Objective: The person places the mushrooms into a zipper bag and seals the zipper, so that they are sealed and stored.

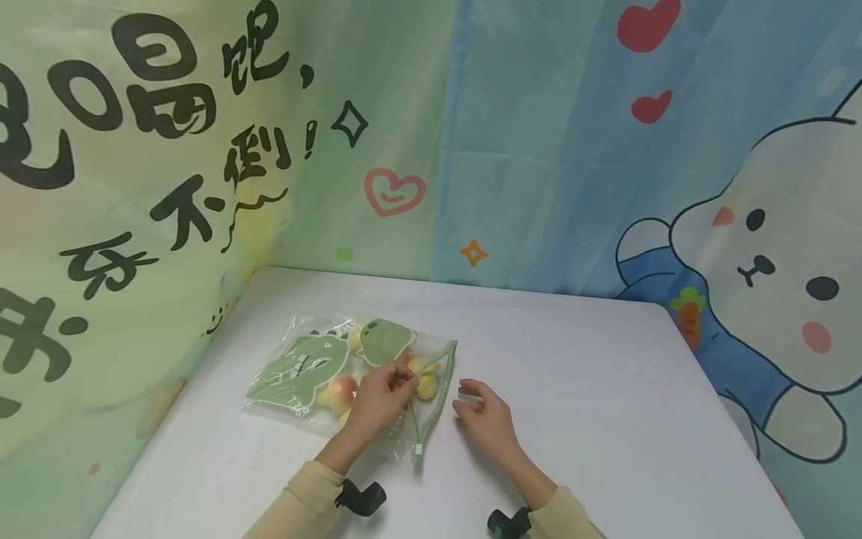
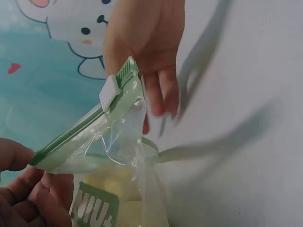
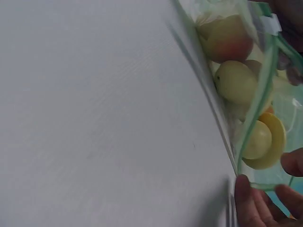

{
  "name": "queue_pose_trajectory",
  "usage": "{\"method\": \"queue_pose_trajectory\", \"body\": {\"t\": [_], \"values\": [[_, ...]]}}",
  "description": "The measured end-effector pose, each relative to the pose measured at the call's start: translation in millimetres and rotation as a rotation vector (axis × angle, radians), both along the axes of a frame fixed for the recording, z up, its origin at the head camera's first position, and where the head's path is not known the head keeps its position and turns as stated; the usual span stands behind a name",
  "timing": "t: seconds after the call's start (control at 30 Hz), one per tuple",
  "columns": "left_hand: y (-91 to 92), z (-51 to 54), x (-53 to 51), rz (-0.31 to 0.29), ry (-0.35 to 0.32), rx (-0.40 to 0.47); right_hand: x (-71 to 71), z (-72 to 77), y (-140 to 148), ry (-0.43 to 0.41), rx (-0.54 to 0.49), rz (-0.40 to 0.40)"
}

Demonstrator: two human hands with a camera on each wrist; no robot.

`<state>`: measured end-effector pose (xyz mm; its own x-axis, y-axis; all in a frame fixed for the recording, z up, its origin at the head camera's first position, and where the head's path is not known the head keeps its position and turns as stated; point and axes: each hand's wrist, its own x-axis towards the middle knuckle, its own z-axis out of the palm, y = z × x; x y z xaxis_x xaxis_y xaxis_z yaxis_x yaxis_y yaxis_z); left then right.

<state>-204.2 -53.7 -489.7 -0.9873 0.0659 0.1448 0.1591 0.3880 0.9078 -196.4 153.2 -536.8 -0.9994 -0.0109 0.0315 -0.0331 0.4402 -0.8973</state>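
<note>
A clear zip bag [image 1: 397, 442] with green cartoon prints lies on the white table. Its green zipper edge faces right, with a white slider [image 2: 110, 93] at the near end. Inside are several yellow, round pieces that look like fruit, among them a red-blushed one [image 3: 230, 40]. My left hand [image 1: 384, 397] reaches over the bag and pinches its green-edged mouth between thumb and fingers. Just right of the zipper is my right hand [image 1: 488, 423], thumb and fingers apart, with nothing visibly gripped. Print and the left hand cover part of the contents.
The white tabletop [image 1: 606, 389] extends right of the bag. Behind and to the left hangs a printed curtain [image 1: 525, 150] with lettering, hearts and a rabbit. Both wrists wear a black camera [image 1: 361, 498], close above the table.
</note>
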Motion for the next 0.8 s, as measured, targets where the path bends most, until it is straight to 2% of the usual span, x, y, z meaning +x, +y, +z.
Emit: {"method": "queue_pose_trajectory", "body": {"t": [0.13,0.23,0.37,0.47,0.5,0.67,0.8], "values": [[0.5,-6.3,0.8,-0.026,0.065,-0.103,6.9,2.0,6,-0.049,-0.012,0.038],[2.4,-12.3,2.8,-0.033,0.131,-0.232,-0.4,-0.2,10,-0.028,0.012,0.063],[5.2,-19.8,11.1,-0.046,0.183,-0.399,-23.7,-5.7,15,0.109,0.226,0.068],[6.7,-23.6,19.6,-0.07,0.201,-0.454,-43.4,-8.7,17,0.167,0.387,0.061],[7.3,-25.0,22.1,-0.077,0.211,-0.462,-49.4,-9.2,17,0.166,0.408,0.07],[11.2,-25.8,34.7,-0.11,0.266,-0.54,-73.4,-4.4,14,0.107,0.41,0.098],[13.5,-24.1,47.3,-0.159,0.303,-0.665,-82.3,0.4,13,0.079,0.373,0.096]]}}
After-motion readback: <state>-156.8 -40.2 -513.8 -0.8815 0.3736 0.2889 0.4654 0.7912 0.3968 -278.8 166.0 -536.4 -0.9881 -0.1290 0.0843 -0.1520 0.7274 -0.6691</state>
